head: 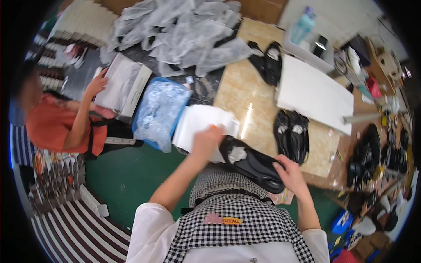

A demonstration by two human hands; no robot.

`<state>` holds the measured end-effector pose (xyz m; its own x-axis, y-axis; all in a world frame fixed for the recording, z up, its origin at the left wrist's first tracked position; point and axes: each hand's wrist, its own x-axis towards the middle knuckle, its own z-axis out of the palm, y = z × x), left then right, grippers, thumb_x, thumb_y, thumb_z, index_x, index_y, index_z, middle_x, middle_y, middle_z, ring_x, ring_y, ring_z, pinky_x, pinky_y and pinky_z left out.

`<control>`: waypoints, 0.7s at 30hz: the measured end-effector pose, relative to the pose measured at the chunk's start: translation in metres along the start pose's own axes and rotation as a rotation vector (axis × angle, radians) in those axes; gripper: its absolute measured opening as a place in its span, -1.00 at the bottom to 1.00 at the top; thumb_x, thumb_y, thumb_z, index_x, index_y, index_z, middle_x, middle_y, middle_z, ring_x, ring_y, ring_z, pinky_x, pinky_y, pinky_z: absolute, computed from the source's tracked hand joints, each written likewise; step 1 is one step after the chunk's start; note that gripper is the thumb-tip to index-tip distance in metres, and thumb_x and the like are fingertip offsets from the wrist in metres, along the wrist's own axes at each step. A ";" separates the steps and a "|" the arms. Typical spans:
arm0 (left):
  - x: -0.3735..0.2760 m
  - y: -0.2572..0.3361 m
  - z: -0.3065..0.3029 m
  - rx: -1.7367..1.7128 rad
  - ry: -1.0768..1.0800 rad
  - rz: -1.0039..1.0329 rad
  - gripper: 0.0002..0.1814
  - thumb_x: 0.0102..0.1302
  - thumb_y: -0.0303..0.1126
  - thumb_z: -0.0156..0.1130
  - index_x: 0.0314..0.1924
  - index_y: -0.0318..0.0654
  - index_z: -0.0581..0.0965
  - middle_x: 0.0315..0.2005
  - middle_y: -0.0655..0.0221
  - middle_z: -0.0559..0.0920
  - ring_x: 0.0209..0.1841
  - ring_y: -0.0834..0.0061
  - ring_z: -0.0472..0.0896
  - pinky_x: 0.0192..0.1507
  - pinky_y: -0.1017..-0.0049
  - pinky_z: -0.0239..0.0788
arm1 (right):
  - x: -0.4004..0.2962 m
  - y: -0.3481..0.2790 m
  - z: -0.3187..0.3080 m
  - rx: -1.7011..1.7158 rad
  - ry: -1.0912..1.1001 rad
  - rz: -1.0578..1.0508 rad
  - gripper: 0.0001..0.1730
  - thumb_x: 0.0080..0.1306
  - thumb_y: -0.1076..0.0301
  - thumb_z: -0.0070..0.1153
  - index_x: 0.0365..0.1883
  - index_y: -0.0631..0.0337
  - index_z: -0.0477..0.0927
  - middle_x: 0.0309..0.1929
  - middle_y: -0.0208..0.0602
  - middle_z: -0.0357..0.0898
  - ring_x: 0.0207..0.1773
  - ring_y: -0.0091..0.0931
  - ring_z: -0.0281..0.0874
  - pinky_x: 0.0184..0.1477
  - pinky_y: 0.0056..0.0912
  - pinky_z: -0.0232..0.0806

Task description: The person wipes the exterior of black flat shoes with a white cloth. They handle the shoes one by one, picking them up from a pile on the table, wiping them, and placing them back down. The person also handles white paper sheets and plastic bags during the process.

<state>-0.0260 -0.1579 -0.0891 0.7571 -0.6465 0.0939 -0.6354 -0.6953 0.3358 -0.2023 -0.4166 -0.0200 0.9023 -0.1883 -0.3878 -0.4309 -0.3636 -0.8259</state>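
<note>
My right hand (291, 172) grips the heel end of a black flat shoe (253, 164), held tilted just above my checked apron. Crumpled white paper (237, 154) fills the shoe's toe. My left hand (207, 141), blurred, is over a stack of white paper sheets (197, 121) beside that toe; whether it pinches a sheet is unclear. Something small and orange shows at its fingers. To the right, on the marbled tabletop (253, 88), lies a pair of black flats (291, 138) with paper in the toes. Another black pair (266, 62) lies farther back.
Left of the paper stands a blue tray (161, 111) of clear plastic bags. Beyond it a co-worker in orange (65, 128) handles an open shoebox (121, 85). Translucent white bags (187, 36) heap at the back. A white stack (312, 92) and a bin (309, 49) are at right.
</note>
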 end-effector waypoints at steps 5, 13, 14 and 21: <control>-0.057 0.068 -0.064 -0.370 0.120 -0.055 -0.82 0.23 -0.27 0.34 -0.18 -0.08 0.72 -0.53 0.31 0.63 -0.57 0.31 0.62 -0.51 0.44 0.46 | 0.085 -0.039 0.101 0.806 -0.352 0.462 -0.46 0.44 0.33 0.09 0.35 0.31 0.36 0.26 -0.26 0.48 0.13 -0.48 0.54 0.07 -0.37 0.46; -0.067 -0.044 -0.155 -0.816 0.720 -0.697 -0.88 0.31 -0.52 0.27 -0.26 -0.43 0.69 -0.44 0.40 0.67 -0.41 0.69 0.51 -0.36 0.60 0.32 | 0.190 -0.196 0.195 0.321 -0.378 -0.627 -0.53 0.41 0.24 0.17 0.18 0.33 0.50 -0.12 -0.37 0.64 -0.12 -0.63 0.53 -0.04 -0.43 0.43; -0.065 -0.046 -0.143 -0.907 0.745 -0.707 -0.87 0.33 -0.51 0.27 -0.24 -0.45 0.69 -0.44 0.43 0.67 -0.40 0.71 0.51 -0.35 0.60 0.32 | 0.161 -0.195 0.195 0.235 -0.554 -0.573 -0.63 0.38 0.24 0.23 0.04 0.32 0.63 -0.27 -0.44 0.65 -0.22 -0.68 0.52 -0.10 -0.45 0.44; -0.031 -0.039 -0.082 -0.971 0.394 -0.631 -0.80 0.33 -0.47 0.28 -0.40 -0.50 0.59 -0.56 0.58 0.50 -0.44 0.78 0.34 -0.43 0.62 0.15 | 0.131 -0.021 0.056 0.237 -0.086 -0.104 -0.78 0.27 0.37 0.22 -0.30 0.42 0.66 -0.40 -0.20 0.71 -0.32 -0.55 0.67 -0.28 -0.48 0.45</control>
<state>-0.0127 -0.0852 -0.0283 0.9927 -0.0240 -0.1179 0.1098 -0.2202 0.9692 -0.0745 -0.3827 -0.0758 0.9439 -0.0796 -0.3204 -0.3292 -0.1510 -0.9321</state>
